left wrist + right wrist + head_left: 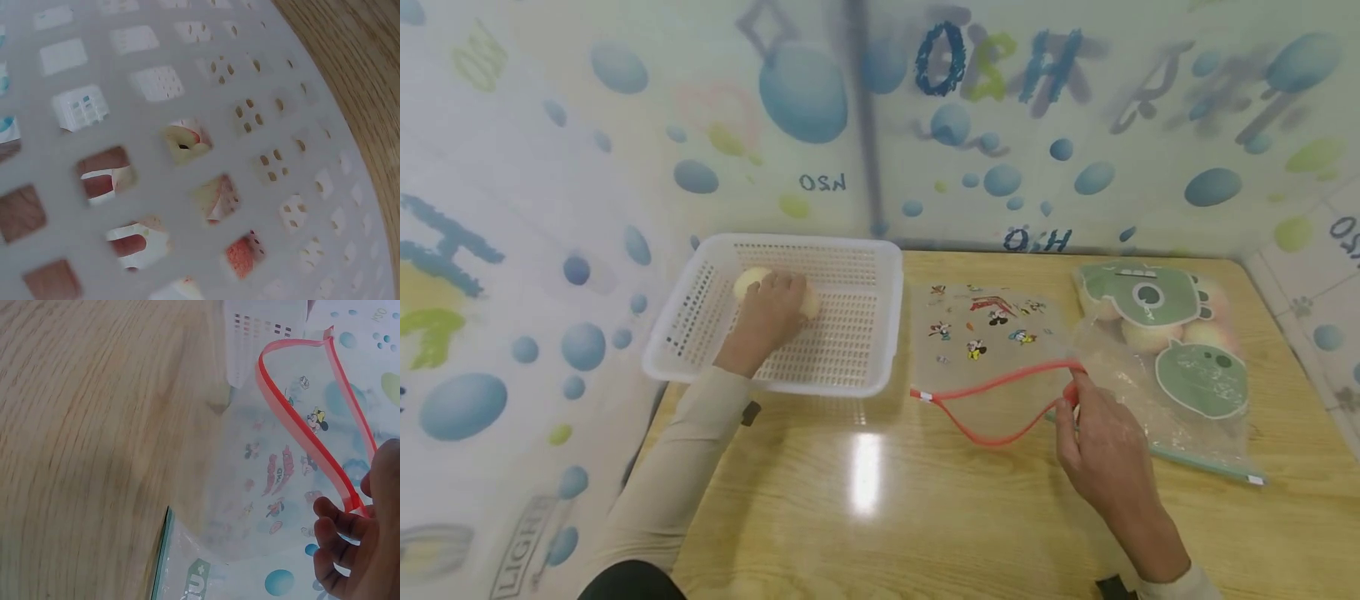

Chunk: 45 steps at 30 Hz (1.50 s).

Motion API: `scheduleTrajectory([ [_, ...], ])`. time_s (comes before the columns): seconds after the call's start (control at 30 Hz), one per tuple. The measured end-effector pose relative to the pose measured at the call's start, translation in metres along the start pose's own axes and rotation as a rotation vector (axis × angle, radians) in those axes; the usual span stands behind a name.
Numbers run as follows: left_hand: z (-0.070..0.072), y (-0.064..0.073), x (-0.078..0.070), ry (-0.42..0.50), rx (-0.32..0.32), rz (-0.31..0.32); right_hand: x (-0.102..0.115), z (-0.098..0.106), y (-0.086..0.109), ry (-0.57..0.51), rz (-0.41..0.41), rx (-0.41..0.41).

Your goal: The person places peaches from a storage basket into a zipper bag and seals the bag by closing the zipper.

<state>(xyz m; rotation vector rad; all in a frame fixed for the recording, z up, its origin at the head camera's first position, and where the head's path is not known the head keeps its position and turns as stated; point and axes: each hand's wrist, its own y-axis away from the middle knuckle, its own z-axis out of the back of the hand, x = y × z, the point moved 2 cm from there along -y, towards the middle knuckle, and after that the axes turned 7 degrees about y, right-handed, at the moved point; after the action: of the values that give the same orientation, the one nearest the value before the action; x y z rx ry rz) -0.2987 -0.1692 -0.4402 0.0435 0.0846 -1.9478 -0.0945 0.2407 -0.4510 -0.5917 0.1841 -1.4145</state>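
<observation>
My left hand [767, 317] reaches into the white plastic basket [889, 333], its fingers curled over pale yellow fruit [749, 282] with red patches. More of the fruit [187, 142] shows through the basket's holes in the left wrist view, beside parts of the fingers [129, 245]. On the right, my right hand [1108, 450] pinches one end of the red zip edge of a clear zip bag [970, 346] printed with cartoon figures. Its mouth gapes in a loop, and the bag lies flat behind. Curled fingers [337, 519] hold that corner in the right wrist view.
A second zip bag [1202, 400], with green cartoon patches and a green zip edge, lies at the right holding several similar fruits [1150, 335]. All stands on a wooden table [880, 533]. A patterned wall covering [925, 150] rises behind and at both sides.
</observation>
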Motion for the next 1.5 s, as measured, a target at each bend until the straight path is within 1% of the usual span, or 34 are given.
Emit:
scheduleTrajectory([
  [0.1,-0.002,0.001,-0.001,-0.027,-0.059,-0.042,-0.002,-0.003,0.0,-0.003,-0.004,0.034],
  [0.17,-0.003,0.001,-0.001,-0.03,-0.093,-0.052,-0.003,-0.005,-0.001,-0.001,-0.008,0.041],
  [0.23,-0.005,0.002,-0.001,-0.031,-0.11,-0.054,-0.004,-0.006,-0.001,-0.002,-0.011,0.048],
  [0.47,-0.01,0.003,0.001,-0.021,-0.103,-0.023,-0.007,-0.011,-0.008,0.011,-0.028,0.054],
  [0.53,-0.01,0.004,0.001,-0.029,-0.113,-0.026,-0.007,-0.013,-0.01,0.014,-0.04,0.065],
  [0.7,-0.006,0.008,0.002,-0.021,-0.139,-0.061,-0.008,-0.019,-0.016,0.012,-0.068,0.091],
  [0.73,-0.005,0.009,0.002,-0.011,-0.13,-0.062,-0.008,-0.02,-0.018,0.01,-0.072,0.095],
  [0.83,-0.003,0.013,0.002,0.032,-0.133,-0.069,-0.008,-0.023,-0.021,0.008,-0.069,0.088],
  [0.9,-0.002,0.016,0.001,0.066,-0.116,-0.064,-0.007,-0.025,-0.024,0.009,-0.065,0.083],
  [1.03,-0.001,0.024,-0.004,0.115,-0.1,-0.058,-0.005,-0.027,-0.029,0.012,-0.059,0.088],
  [1.07,0.0,0.026,-0.005,0.127,-0.104,-0.061,-0.005,-0.027,-0.03,0.014,-0.064,0.094],
  [1.17,0.002,0.031,-0.01,0.152,-0.157,-0.1,-0.004,-0.029,-0.033,0.03,-0.072,0.096],
  [1.3,0.006,0.041,-0.019,0.179,-0.252,-0.185,-0.005,-0.033,-0.036,0.074,-0.066,0.081],
  [1.4,0.008,0.048,-0.028,0.216,-0.312,-0.234,-0.005,-0.035,-0.038,0.1,-0.067,0.099],
  [1.5,0.013,0.053,-0.037,0.258,-0.379,-0.278,-0.005,-0.036,-0.04,0.104,-0.076,0.116],
])
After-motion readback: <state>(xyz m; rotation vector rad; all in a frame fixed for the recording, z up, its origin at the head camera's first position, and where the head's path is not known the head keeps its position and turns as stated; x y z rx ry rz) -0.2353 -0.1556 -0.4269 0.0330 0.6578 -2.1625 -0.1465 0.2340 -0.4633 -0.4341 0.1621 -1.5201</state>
